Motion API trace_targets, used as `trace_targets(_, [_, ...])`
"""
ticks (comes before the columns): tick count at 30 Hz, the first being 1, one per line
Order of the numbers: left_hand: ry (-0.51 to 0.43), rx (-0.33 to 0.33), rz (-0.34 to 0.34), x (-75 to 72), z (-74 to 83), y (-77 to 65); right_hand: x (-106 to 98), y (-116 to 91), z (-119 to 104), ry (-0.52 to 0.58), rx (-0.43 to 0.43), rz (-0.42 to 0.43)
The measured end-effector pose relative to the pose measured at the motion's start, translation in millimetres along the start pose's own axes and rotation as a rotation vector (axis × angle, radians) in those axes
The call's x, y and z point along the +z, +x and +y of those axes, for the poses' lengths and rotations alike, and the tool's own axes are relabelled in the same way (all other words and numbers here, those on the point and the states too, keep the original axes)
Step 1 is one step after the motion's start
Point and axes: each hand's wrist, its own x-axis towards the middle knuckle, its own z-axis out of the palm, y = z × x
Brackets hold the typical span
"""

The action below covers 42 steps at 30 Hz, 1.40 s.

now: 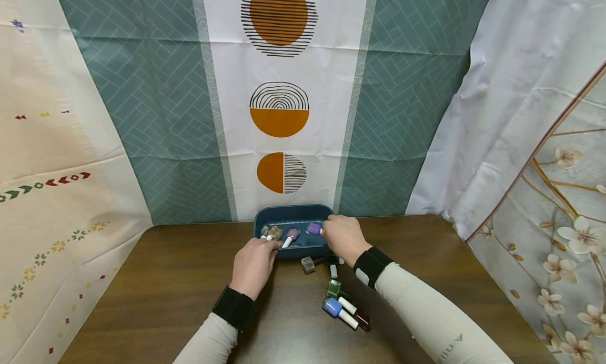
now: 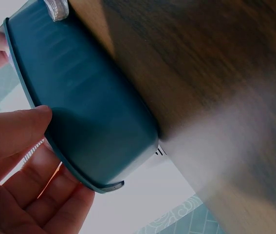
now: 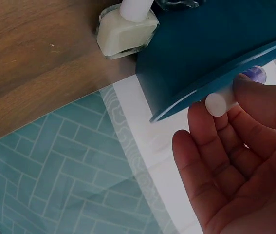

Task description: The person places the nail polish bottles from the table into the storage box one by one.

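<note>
A dark blue plastic bin (image 1: 294, 252) stands at the table's back edge, with several nail polish bottles inside. My right hand (image 1: 344, 238) pinches a purple nail polish bottle (image 1: 314, 228) by its white cap (image 3: 219, 103), over the bin's right end. My left hand (image 1: 254, 266) grips the bin's rim at its front left, thumb on the outer side in the left wrist view. Near its fingertips inside lie a pinkish bottle (image 1: 293, 234) with a white cap and a glittery gold bottle (image 1: 275, 232).
In front of the bin lie a glittery grey bottle (image 1: 307, 265) and several dark or white-capped ones. Closer to me are a green bottle (image 1: 333, 289), a blue bottle (image 1: 332, 306) and a dark red one (image 1: 363, 320). A patterned curtain (image 1: 284, 206) hangs behind the table.
</note>
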Motion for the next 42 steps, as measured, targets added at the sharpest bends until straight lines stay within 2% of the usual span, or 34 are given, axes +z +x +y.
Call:
trace_targets(11, [0.010,0.012,0.026,-0.5,0.8,-1.2,2.1,7.4,-4.1,-0.007,-0.027,-0.054])
trace_targets(20, [-0.002,-0.009,-0.009,-0.5,1.1,-0.8,11.7,14.2,-6.5,-0.034,-0.045,-0.093])
trace_targets(31, [-0.002,-0.027,-0.032,-0.4,1.3,0.6,11.3,19.8,-7.9,-0.041,-0.092,-0.124])
trace_targets(42, [0.002,-0.033,-0.030,-0.9,2.3,0.7,14.9,26.1,-7.8,-0.072,-0.089,-0.180])
